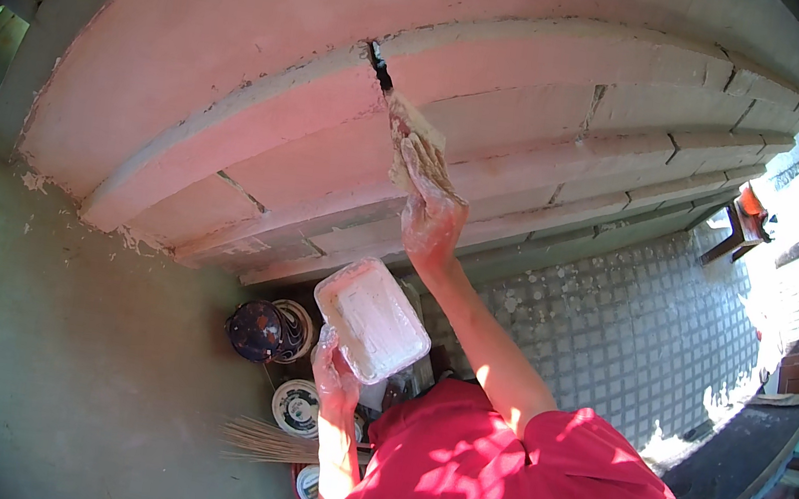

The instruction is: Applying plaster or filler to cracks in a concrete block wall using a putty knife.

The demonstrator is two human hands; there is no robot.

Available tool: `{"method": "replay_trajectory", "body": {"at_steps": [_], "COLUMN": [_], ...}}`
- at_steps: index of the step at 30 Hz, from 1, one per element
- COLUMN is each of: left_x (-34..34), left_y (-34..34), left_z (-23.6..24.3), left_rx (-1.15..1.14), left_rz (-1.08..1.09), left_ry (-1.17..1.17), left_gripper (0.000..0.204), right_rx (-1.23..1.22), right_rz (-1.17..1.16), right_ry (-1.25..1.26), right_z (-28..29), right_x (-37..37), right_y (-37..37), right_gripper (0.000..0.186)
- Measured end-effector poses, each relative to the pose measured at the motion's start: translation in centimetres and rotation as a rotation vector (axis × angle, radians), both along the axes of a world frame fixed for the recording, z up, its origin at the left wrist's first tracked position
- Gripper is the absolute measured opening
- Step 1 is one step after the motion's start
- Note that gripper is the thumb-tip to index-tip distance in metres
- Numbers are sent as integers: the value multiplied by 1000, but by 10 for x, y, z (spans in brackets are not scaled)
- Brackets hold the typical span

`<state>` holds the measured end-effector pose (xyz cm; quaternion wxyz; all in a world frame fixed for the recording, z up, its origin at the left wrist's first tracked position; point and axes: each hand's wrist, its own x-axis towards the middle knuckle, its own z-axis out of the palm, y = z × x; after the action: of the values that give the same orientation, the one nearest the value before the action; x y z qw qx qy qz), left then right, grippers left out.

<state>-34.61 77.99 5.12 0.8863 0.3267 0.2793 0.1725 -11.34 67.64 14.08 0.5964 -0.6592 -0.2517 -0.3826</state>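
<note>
My left hand (pixel 334 374) grips the lower left edge of a shallow white rectangular tub (pixel 372 319). The tub is tilted, and pale paste or paint coats its inside. Stretched up to the pink stepped wall (pixel 308 101), my right hand (pixel 433 209) is closed around a pale, crumpled, rag-like piece (pixel 405 129) smeared with whitish material. Its upper end meets the lower end of a dark gap (pixel 380 65) in the ledge. Whitish smears cover my right fingers. Whether a tool lies inside the rag-like piece is hidden.
Below the tub stand a dark paint-stained bucket (pixel 255 330), a round white-lidded container (pixel 296 407) and a straw broom (pixel 263 441). Several narrow joints cut across the ledges. A patterned tile floor (pixel 612 323) lies to the right, with a small wooden stool (pixel 737 233) farther off.
</note>
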Motion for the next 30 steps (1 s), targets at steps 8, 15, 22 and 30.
{"method": "replay_trajectory", "body": {"at_steps": [8,15,22,30], "left_x": [-2,-6,-7,7], "left_y": [-3,-2,-8,-10], "left_z": [-2,-7,-4,-4], "left_rx": [2,34,21,16], "left_rz": [2,54,38,-32], "left_ry": [15,70,69,38], "left_gripper": [37,37,39,41], "right_rx": [237,-27,125,5], "right_rz": [-325,-57,-359,67], "right_ry": [25,-32,122,82], "right_z": [17,8,45,61], "right_x": [49,1,43,-5], "right_y": [-45,0,-60,-5], "right_gripper": [48,50,46,46]}}
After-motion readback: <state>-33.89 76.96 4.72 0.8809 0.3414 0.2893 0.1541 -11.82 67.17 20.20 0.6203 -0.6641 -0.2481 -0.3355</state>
